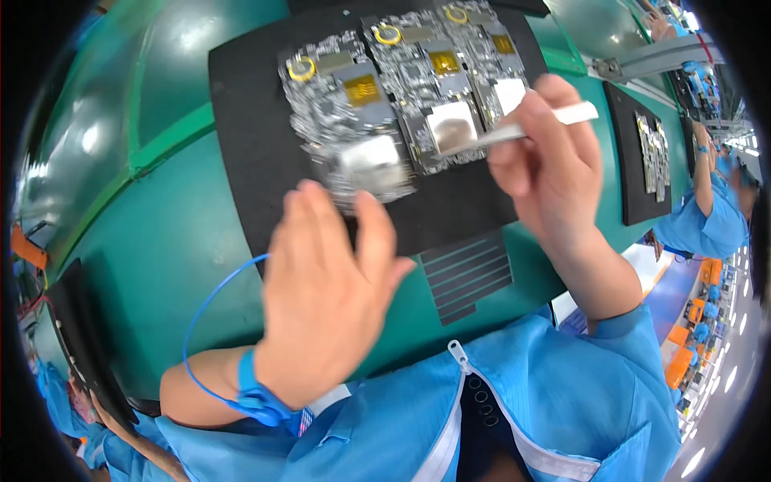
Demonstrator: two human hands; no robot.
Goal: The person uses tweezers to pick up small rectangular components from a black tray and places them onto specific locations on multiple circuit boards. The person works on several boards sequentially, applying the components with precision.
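Three circuit boards lie side by side on a black mat [241,161]: a left board [321,120], a middle board [405,76] and a right board [479,40]. Each carries a yellow ring, an amber patch and a silvery square plate. My left hand [321,297] has its fingers stretched out at the near edge of the left board; whether they touch it I cannot tell. Between the fingers of my right hand [554,161] is a slim white pointed tool [514,132]. Its tip reaches the silvery plate [452,127] of the middle board.
A blue wrist strap [255,394] with a thin cord [193,321] circles my left wrist. Dark strips [470,277] lie on the green table [177,233] near me. Further right, another black mat [634,185] bears more boards, beside a co-worker in blue [707,221].
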